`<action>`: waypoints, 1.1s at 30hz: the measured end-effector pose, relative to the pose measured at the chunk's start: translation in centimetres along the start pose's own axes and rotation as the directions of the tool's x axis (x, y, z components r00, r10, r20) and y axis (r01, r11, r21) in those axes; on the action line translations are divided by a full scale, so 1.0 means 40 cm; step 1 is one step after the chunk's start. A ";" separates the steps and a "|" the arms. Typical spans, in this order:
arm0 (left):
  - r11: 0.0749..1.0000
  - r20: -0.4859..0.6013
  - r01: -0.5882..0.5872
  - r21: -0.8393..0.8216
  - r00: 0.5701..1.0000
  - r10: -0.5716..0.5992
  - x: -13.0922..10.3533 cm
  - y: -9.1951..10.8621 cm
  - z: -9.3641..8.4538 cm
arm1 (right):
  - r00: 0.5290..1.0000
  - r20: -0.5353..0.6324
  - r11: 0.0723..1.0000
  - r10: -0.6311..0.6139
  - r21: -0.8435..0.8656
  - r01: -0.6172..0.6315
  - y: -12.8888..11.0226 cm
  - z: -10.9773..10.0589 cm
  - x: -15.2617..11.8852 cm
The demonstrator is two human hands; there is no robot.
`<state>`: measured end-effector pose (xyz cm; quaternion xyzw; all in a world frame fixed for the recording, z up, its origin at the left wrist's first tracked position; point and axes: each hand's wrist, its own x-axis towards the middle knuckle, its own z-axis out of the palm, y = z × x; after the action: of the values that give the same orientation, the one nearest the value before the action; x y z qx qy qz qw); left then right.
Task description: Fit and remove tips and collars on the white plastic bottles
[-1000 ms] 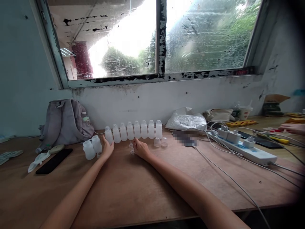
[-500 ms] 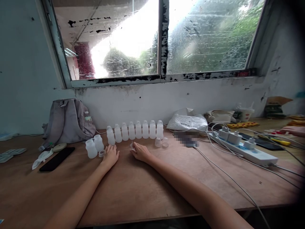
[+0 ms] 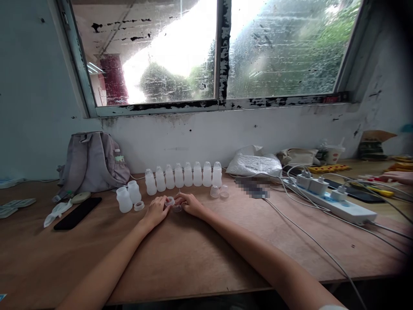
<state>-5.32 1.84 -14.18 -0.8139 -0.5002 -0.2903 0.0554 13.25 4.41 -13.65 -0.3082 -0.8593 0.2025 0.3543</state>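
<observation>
My left hand (image 3: 158, 211) is closed on a translucent bottle collar ring (image 3: 169, 201), tilted up just above the table. Close on its right, my right hand (image 3: 191, 204) has its fingers pinched at a clear silicone bottle teat (image 3: 177, 208); the fingers hide part of it. Behind both hands stands a row of several capped, frosted baby bottles (image 3: 179, 176). To the left are two uncapped bottles (image 3: 124, 200), with another collar ring (image 3: 139, 206) lying beside them. Two clear domed caps (image 3: 214, 192) rest on the table near the row's right end.
A grey backpack (image 3: 93, 163) leans against the wall, with a black phone (image 3: 78, 214) before it. At right lie a silver plastic package (image 3: 254, 162), a white power strip (image 3: 332, 202) and loose cables. Another person's hand (image 3: 398, 176) shows at the far right.
My left hand has moved right, toward my right hand, and now holds a collar ring. The teat at my right hand sits slightly lower and nearer to me.
</observation>
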 end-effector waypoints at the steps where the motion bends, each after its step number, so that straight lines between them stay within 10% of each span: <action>1: 1.000 -0.031 -0.012 0.009 0.999 0.013 0.000 0.010 -0.007 | 0.999 -0.008 0.996 0.040 0.079 -0.039 0.002 0.002 0.003; 8: 0.999 -0.184 -0.008 0.042 0.983 0.015 0.005 0.042 -0.027 | 0.977 -0.028 0.930 0.212 0.312 -0.193 0.034 0.014 0.020; 14: 0.978 -0.052 -0.195 -0.068 0.980 0.192 -0.002 0.054 -0.038 | 0.945 -0.177 0.911 0.277 0.361 -0.199 0.060 0.020 0.027; 27: 0.964 0.040 -0.073 -0.255 0.995 0.086 0.000 0.051 -0.002 | 0.957 -0.182 0.966 0.224 0.171 -0.194 0.042 0.016 0.019; 33: 0.869 -0.005 0.055 -0.491 0.998 -0.066 0.022 0.047 0.015 | 0.989 -0.143 0.980 -0.023 -0.199 -0.006 0.000 0.018 -0.001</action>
<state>-3.19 1.81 -13.84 -0.7821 -0.4347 -0.4180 -0.1567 12.75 4.28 -14.13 -0.3525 -0.8485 0.0910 0.3840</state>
